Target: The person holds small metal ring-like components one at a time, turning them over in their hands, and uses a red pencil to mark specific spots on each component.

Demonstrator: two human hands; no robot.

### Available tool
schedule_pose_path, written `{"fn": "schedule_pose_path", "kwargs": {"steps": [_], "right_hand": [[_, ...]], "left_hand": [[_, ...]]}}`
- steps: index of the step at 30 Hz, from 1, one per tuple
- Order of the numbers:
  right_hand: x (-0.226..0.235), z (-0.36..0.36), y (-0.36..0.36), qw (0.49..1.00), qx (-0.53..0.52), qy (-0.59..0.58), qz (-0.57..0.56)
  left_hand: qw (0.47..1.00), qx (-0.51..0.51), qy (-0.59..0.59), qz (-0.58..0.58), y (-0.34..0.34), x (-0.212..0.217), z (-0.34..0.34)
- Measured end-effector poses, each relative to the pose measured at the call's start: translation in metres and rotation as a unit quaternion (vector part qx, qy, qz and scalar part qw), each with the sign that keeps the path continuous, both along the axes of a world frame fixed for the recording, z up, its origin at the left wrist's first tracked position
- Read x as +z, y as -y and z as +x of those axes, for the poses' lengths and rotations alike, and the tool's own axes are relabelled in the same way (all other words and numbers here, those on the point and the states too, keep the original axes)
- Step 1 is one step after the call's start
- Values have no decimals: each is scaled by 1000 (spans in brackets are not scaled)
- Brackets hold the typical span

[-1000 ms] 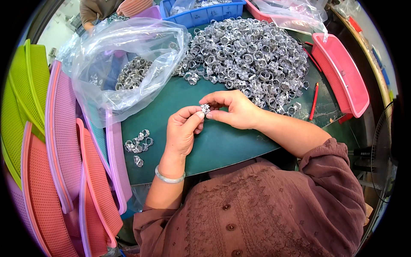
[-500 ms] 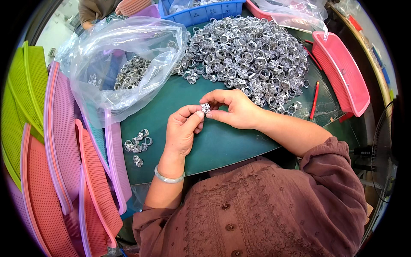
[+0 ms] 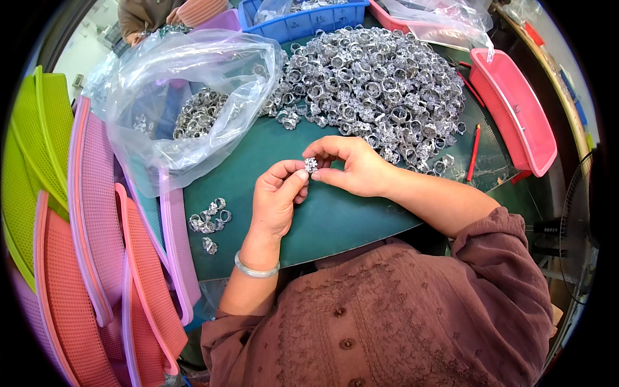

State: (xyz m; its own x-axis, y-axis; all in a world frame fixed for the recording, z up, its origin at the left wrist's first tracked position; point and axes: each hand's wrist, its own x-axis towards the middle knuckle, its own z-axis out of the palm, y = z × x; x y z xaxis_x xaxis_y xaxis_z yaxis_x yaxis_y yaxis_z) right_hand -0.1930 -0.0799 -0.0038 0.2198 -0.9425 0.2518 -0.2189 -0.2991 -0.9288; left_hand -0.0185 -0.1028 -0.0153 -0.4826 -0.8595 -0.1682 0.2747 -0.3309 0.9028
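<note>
Between the fingertips of my left hand (image 3: 276, 193) and my right hand (image 3: 351, 164) is a silver ring (image 3: 311, 165) with a flower-like cluster of stones facing up. Both hands pinch it, thumb against fingers, above the green tabletop (image 3: 309, 226). The ring's band is hidden by the fingers. Beyond my right hand spreads a large heap of silver rings (image 3: 380, 84). To the left of my left wrist, a few loose rings (image 3: 209, 219) lie in a small group, with one ring (image 3: 209, 245) slightly apart.
A clear plastic bag (image 3: 193, 142) holding rings stands at the left. Colourful perforated baskets (image 3: 97, 213) are stacked along the left edge. A red pen-like tool (image 3: 474, 153) and a pink basket (image 3: 516, 109) lie right. A blue tray (image 3: 306, 20) sits behind; another person's hand (image 3: 174, 16) shows far left.
Both hands hold nearly the same place. The ring is turned slightly between the fingertips. At the far left, the other person's hand has shifted a little.
</note>
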Motion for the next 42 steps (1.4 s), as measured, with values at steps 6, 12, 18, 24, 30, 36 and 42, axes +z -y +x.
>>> {"fn": "schedule_pose_path", "kwargs": {"steps": [6, 12, 18, 24, 30, 36, 42], "right_hand": [[0, 0, 1, 1000, -1, 10, -6], [-1, 0, 1, 1000, -1, 19, -6], [0, 1, 0, 1000, 3, 23, 4], [5, 1, -2, 998, -6, -32, -47], [11, 3, -4, 991, -30, -87, -102], [11, -7, -1, 991, -48, -64, -111], [18, -22, 1, 987, -68, -89, -118]], "left_hand": [[1000, 3, 0, -12, 0, 1, 0], [1000, -2, -9, -19, 1, 0, 0], [1000, 4, -7, -8, 0, 1, 1], [1000, 3, -25, -11, -2, 2, 2], [995, 12, 49, -88, -5, 2, -5], [989, -27, -134, 53, 3, 0, 5], [976, -41, -196, 90, 7, -3, 7]]}}
